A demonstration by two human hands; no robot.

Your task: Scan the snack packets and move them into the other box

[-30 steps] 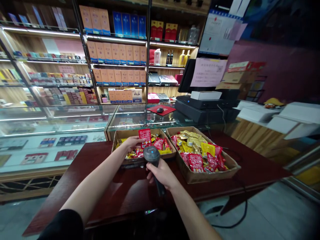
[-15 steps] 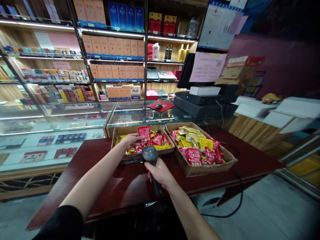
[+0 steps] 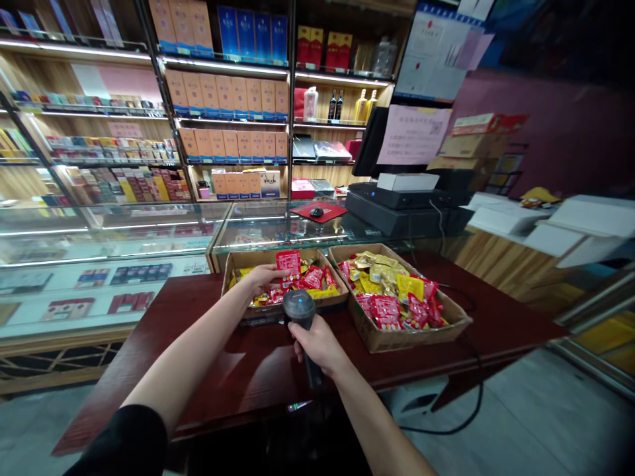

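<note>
My left hand [image 3: 265, 278] is closed on a red snack packet [image 3: 288, 265], holding it upright over the left cardboard box [image 3: 232, 271]. Red and yellow packets fill that box. In my right hand [image 3: 317, 340] is a dark barcode scanner [image 3: 299, 305], gripped by its handle, with a small blue light on its head. The scanner head is just in front of the held packet and partly covers the box's front edge. To the right, a second cardboard box [image 3: 391, 341] holds red, yellow and gold packets.
Both boxes stand on a dark red table [image 3: 248, 370]. Behind it are a glass display counter [image 3: 262, 228], a mouse on a red mat [image 3: 331, 211] and a monitor [image 3: 370, 142]. A black cable [image 3: 476, 403] hangs at the right. Stocked shelves line the back wall.
Almost nothing differs. The view has shifted very slightly; both hands keep the packet and the scanner in the same positions.
</note>
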